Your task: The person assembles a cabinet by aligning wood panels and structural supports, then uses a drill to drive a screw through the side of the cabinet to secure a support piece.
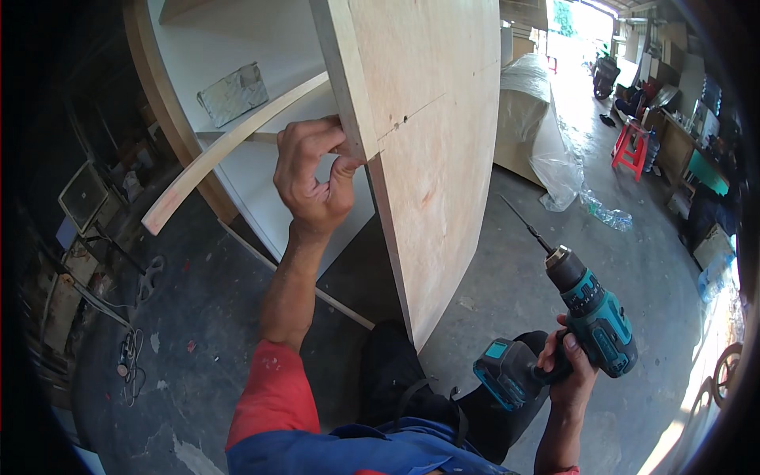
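Observation:
A tall pale plywood panel (435,150) stands upright before me, with a pencil line and small dark holes near its left edge. My left hand (317,170) is closed at that edge, its thumb and curled fingers pinching the wood; the fingertips are partly hidden. Beside it, a long curved wooden strip (229,142) runs from the lower left up behind the panel. In my right hand (571,360) is a teal and black cordless drill (595,317), gripped by its handle. Its long bit (522,222) points up toward the panel but stays apart from it.
A white-lined cabinet (245,47) with a marbled block (233,95) on its shelf stands behind the panel. Farther right are a plastic-wrapped piece (526,103), a red stool (631,150) and a cluttered bench (697,150). A corded tool (127,356) lies on the left floor.

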Available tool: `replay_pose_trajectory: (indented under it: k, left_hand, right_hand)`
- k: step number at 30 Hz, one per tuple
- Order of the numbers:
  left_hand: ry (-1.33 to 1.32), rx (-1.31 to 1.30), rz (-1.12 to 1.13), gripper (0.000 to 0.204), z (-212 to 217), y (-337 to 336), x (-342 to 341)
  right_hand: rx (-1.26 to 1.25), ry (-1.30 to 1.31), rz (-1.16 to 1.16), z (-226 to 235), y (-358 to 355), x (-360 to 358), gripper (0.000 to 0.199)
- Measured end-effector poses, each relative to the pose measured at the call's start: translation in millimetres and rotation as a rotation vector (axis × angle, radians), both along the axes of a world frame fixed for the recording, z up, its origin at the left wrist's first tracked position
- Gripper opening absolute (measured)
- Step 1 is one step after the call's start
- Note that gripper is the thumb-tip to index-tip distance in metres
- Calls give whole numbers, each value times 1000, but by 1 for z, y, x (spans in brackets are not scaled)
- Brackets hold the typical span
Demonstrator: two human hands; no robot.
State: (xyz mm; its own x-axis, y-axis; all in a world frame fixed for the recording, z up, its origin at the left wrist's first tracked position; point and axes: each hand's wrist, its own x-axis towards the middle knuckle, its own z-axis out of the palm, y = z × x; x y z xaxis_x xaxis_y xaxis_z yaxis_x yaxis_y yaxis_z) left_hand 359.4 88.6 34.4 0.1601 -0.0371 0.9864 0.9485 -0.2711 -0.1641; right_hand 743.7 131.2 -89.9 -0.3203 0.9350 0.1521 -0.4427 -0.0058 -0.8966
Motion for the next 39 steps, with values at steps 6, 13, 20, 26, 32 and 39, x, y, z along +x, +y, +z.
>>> replay_pose_trajectory:
  k: [6,13,20,26,32,39]
  left_hand:
    - [-37,13,-29,25,-10,-4,5]
    - [-89,-31,-101,26,-14,-11,10]
    - [-89,-8,-110,25,-15,-7,8]
    - [-90,21,-131,23,-21,-3,9]
    - [-118,24,-135,24,-22,-2,8]
    - [-111,23,-144,24,-21,0,9]
  right_hand:
    - [60,1,11,10,2,-4,55]
    - [190,-60,138,33,9,-9,58]
    - [283,-170,153,47,10,-14,55]
    - [332,-185,147,59,13,-19,50]
    - [371,-254,166,73,24,-23,50]
    - [407,-292,171,81,27,-24,52]
